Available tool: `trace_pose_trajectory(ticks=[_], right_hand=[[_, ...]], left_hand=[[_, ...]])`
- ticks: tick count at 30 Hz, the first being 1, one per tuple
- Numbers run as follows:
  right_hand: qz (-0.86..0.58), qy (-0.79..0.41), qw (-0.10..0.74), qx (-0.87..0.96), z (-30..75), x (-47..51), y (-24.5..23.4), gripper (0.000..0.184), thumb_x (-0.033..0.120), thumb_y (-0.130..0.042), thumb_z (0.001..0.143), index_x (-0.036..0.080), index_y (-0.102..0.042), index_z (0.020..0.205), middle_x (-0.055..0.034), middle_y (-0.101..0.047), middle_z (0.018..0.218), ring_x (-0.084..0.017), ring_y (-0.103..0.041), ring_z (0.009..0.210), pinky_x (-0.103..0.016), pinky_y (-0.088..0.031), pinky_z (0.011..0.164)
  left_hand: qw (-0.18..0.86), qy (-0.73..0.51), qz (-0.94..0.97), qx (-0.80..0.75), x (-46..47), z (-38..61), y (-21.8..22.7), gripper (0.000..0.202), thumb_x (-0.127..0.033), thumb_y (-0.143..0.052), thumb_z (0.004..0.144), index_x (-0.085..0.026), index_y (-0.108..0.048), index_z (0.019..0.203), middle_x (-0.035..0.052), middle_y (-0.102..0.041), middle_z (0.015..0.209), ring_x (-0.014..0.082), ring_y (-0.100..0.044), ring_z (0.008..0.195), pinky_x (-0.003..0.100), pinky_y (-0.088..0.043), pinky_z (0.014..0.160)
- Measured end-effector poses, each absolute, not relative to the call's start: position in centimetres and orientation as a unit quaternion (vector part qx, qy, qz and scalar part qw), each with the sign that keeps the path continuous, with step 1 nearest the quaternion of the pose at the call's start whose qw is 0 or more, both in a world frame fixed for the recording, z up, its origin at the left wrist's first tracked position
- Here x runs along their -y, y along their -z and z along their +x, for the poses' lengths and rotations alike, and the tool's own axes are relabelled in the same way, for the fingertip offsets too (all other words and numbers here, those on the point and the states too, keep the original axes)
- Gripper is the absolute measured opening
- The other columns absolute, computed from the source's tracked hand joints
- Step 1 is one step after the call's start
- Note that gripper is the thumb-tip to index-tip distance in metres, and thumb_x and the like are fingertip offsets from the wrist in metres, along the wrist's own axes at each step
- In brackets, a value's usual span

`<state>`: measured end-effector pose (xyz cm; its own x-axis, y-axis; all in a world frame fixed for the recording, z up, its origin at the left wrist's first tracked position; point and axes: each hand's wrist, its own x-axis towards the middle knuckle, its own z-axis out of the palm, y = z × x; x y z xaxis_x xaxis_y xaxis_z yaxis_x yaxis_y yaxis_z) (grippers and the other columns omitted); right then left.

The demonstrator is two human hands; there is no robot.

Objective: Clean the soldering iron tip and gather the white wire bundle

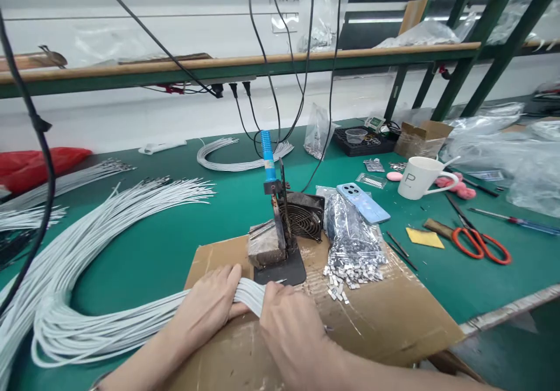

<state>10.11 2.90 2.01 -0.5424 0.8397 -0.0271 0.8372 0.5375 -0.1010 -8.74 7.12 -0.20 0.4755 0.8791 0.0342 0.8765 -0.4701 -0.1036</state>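
A thick bundle of thin white cables (118, 315) curves across the table's left side and runs onto the cardboard sheet (367, 327). My left hand (214, 297) is closed around the bundle near the sheet's middle. Just to its right, my right hand (293, 321) wraps the same bundle, and the strands show bent between both hands. The cable ends beyond my right hand are mostly hidden. Directly ahead, a soldering iron with a blue handle (268, 152) stands upright in a black metal stand (280, 269) beside a grey block (266, 245).
Behind the stand sits a small black fan (306, 216). To the right are a bag of small metal pieces (352, 233), a blue phone (363, 203), a white mug (420, 178) and orange-handled scissors (481, 244). Another cable coil (231, 160) lies farther back. Black cords (335, 58) hang overhead.
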Motion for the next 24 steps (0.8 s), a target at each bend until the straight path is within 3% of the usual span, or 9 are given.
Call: trace_pose_trajectory(ticks=[2,6,9,14,19,22,24], right_hand=[[-0.5,-0.069,-0.031,0.863,10.6,-3.5,-2.9,0.02,0.023,-0.066,0.098,0.012,-0.066,0.114,-0.0059,-0.071,0.102,-0.017,-0.072,0.08,-0.03,-0.061,0.065],[-0.508,-0.112,-0.031,0.854,15.0,-4.9,-3.9,0.024,0.032,-0.065,0.098,0.014,-0.066,0.113,-0.0047,-0.072,0.1,-0.018,-0.072,0.082,-0.036,-0.061,0.073],[-0.498,-0.14,0.03,0.855,19.2,-5.7,-3.5,0.02,0.032,-0.065,0.097,0.014,-0.067,0.106,-0.0041,-0.072,0.099,-0.019,-0.071,0.087,-0.039,-0.059,0.078],[-0.514,-0.158,0.177,0.824,22.9,-6.3,-1.1,0.038,0.029,-0.065,0.096,0.019,-0.055,0.132,-0.0058,-0.067,0.11,-0.018,-0.068,0.083,-0.036,-0.058,0.073],[-0.488,-0.15,0.254,0.822,23.2,-5.5,0.9,0.022,0.023,-0.067,0.093,0.018,-0.062,0.113,-0.0049,-0.064,0.109,-0.024,-0.061,0.104,-0.045,-0.051,0.089],[-0.462,-0.144,0.282,0.828,23.1,-5.2,1.5,0.007,0.017,-0.062,0.093,0.017,-0.063,0.101,-0.0047,-0.062,0.101,-0.024,-0.057,0.097,-0.043,-0.049,0.083],[-0.446,-0.146,0.303,0.83,23.1,-5.1,1.5,0.009,0.011,-0.056,0.094,0.017,-0.063,0.092,-0.0055,-0.062,0.094,-0.023,-0.055,0.091,-0.04,-0.049,0.076]], left_hand=[[0.048,-0.014,-0.853,0.519,-7.0,-9.1,0.0,0.035,-0.05,-0.043,0.098,-0.021,-0.057,0.082,0.0072,-0.069,0.077,0.0277,-0.068,0.069,0.037,-0.05,0.06],[0.048,-0.004,-0.849,0.526,-5.6,-9.3,0.4,0.038,-0.057,-0.051,0.093,-0.021,-0.059,0.085,0.0112,-0.071,0.08,0.0343,-0.07,0.073,0.042,-0.052,0.062],[0.053,0.006,-0.846,0.531,-4.8,-9.3,0.9,0.042,-0.059,-0.051,0.093,-0.019,-0.06,0.087,0.0119,-0.069,0.08,0.0357,-0.069,0.075,0.044,-0.052,0.064],[0.058,0.017,-0.839,0.541,-4.6,-9.4,1.3,0.042,-0.056,-0.044,0.098,-0.019,-0.057,0.085,0.0094,-0.066,0.076,0.0341,-0.068,0.07,0.042,-0.05,0.06],[0.054,0.027,-0.844,0.533,-4.8,-9.5,1.1,0.039,-0.057,-0.044,0.097,-0.021,-0.054,0.087,0.0086,-0.067,0.078,0.0334,-0.07,0.069,0.04,-0.049,0.056],[0.05,0.035,-0.85,0.523,-4.5,-9.5,1.2,0.036,-0.056,-0.043,0.098,-0.023,-0.053,0.086,0.0069,-0.068,0.077,0.0311,-0.07,0.067,0.037,-0.048,0.056],[0.049,0.039,-0.853,0.519,-4.2,-9.6,1.6,0.036,-0.055,-0.04,0.099,-0.024,-0.052,0.085,0.0053,-0.067,0.075,0.0294,-0.069,0.065,0.036,-0.046,0.055]])
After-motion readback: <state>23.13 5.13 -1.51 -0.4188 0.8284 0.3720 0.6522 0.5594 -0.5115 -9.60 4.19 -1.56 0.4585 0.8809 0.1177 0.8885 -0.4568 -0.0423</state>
